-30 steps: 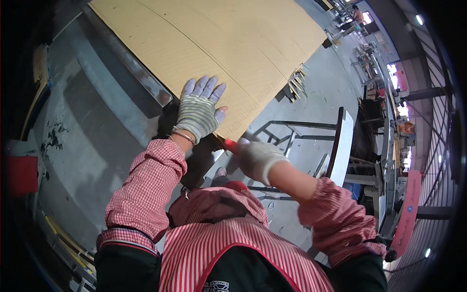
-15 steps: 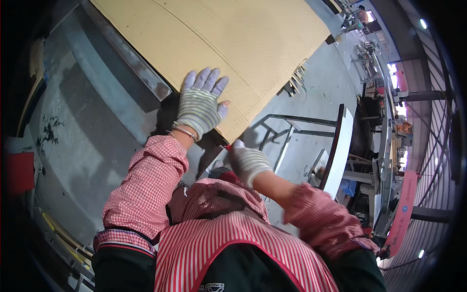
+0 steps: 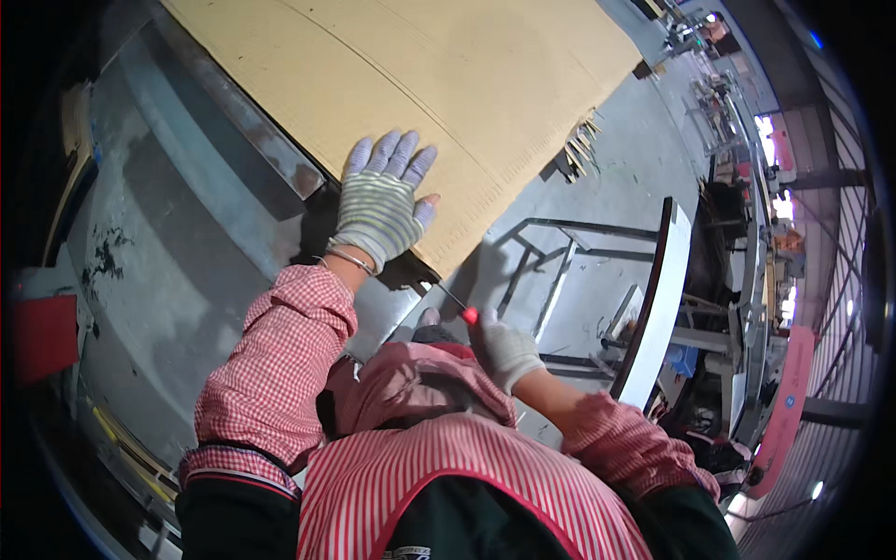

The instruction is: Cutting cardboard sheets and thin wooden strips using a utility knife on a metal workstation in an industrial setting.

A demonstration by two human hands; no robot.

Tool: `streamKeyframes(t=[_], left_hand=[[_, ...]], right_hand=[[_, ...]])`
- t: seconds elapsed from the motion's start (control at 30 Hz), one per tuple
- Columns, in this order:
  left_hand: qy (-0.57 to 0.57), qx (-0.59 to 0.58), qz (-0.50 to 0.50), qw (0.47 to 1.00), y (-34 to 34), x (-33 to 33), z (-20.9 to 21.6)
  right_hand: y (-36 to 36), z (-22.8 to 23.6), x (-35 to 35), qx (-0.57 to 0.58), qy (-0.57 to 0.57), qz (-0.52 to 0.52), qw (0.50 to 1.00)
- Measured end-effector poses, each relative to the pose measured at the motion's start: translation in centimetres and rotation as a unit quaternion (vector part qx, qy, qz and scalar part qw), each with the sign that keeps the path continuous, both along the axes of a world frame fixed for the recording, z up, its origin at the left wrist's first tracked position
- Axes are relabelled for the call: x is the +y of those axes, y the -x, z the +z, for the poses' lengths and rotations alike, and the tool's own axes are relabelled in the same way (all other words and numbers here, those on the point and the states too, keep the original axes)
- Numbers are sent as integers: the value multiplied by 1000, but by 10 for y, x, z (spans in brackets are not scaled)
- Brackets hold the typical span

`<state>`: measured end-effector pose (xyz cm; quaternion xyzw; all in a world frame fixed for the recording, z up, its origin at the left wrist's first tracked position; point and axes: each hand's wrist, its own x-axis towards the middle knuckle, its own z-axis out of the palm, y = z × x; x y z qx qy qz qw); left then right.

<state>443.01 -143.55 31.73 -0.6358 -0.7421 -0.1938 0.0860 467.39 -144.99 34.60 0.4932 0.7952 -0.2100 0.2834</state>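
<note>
A large sheet of tan cardboard [image 3: 448, 103] spreads out in front of me, creased along a line. My left hand [image 3: 381, 196], in a striped knit glove, lies flat on its near corner with the fingers spread and the thumb out. Just off that corner, my gloved right hand [image 3: 505, 350] is closed around a red-handled screwdriver [image 3: 469, 315]. The tool's thin metal shaft points up and left, its tip near the cardboard's corner edge. My right fingers are partly hidden behind the back of the hand.
Dark metal beams [image 3: 238, 121] run along the cardboard's left side. To the right stands a metal frame with a pale curved top [image 3: 658, 289]. Thin strips [image 3: 581, 149] stick out by the cardboard's right edge. A red panel [image 3: 45, 338] is at far left.
My right hand has drawn back from the cardboard's corner, down and to the right, so the screwdriver's shaft now shows. My left hand stays flat on the sheet.
</note>
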Motion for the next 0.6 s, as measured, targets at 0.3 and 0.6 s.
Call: streamKeyframes(t=[0.3, 0.6], left_hand=[[13, 30, 15, 999, -5, 1, 3], [13, 39, 22, 999, -2, 7, 4]], right_hand=[[11, -32, 11, 77, -4, 46, 996], [-3, -33, 19, 78, 14, 65, 995]])
